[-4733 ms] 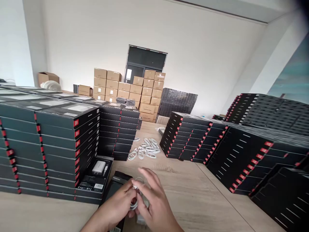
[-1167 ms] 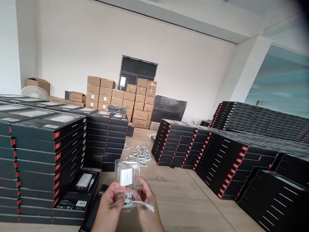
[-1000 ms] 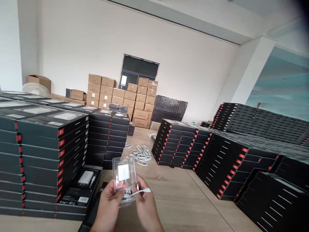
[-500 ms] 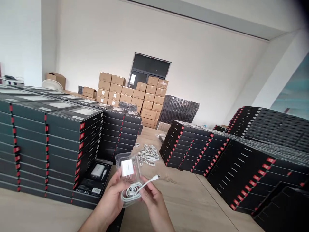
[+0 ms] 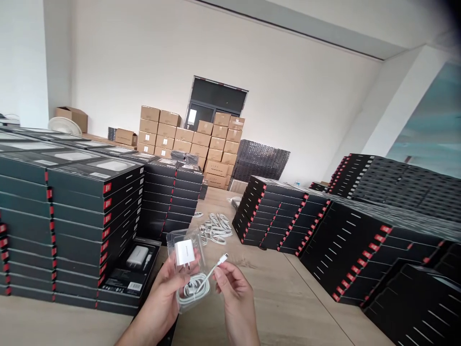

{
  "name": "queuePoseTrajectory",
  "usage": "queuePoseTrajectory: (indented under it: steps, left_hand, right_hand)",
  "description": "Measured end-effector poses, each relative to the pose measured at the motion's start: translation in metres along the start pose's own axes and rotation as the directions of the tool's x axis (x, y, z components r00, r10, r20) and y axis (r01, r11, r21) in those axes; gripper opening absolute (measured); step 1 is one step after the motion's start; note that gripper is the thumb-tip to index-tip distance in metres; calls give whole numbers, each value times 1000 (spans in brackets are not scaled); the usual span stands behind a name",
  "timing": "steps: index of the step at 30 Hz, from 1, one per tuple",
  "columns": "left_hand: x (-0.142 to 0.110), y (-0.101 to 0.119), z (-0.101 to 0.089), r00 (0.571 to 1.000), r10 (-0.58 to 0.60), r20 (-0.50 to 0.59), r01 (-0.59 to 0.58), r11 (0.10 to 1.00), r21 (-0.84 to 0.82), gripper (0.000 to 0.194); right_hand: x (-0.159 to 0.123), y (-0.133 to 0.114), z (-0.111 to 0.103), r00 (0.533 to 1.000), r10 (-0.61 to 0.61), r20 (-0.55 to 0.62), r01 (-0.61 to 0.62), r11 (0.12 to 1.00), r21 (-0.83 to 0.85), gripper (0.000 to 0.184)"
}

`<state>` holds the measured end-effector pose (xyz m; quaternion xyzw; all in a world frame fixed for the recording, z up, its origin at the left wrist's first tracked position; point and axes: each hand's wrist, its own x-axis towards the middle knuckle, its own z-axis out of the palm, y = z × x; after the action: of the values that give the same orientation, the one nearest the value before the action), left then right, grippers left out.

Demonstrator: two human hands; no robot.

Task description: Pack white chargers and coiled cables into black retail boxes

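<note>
My left hand (image 5: 166,294) is closed round the lower left side of a clear plastic tray (image 5: 171,238). In the tray's upper part sits a white charger plug (image 5: 185,253) with its prongs pointing down. A coiled white charging cable (image 5: 196,290) fills the lower part. One end of the cable sticks up to the right, and my right hand (image 5: 234,287) pinches it just below the connector. Beside my left hand lies a black box (image 5: 134,275) printed with a picture of a white charger.
Tall stacks of black boxes (image 5: 75,226) stand on the left, with more black boxes (image 5: 324,245) on the right. Several coiled white cables (image 5: 216,228) lie on the wooden table (image 5: 266,288) between them. Brown cartons (image 5: 201,144) are piled behind.
My right hand has drawn the cable's connector end slightly left and up, and now sits farther from the tray's lower edge. The view has swung a little to the right.
</note>
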<state>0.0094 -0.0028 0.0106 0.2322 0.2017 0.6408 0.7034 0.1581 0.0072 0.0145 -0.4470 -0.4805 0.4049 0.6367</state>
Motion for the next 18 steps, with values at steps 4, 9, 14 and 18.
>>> queuePoseTrajectory:
  steps: [4,9,14,18]
  left_hand:
    - [-3,-6,3,998,8,57,-10,999,35,59]
    - [-3,-11,3,995,26,95,-33,997,76,54]
    - [-2,-13,4,998,7,64,-8,1000,21,57]
    - [-5,-11,10,996,-32,86,34,999,-23,51]
  right_hand:
    - [-1,1,1,1000,-15,-27,15,1000,5,29]
    - [-4,1,2,1000,11,-29,-11,1000,1,29]
    - [-6,-3,6,996,-69,-54,68,997,-24,30]
    - [-10,-2,7,970,-224,-92,208,965,-161,29]
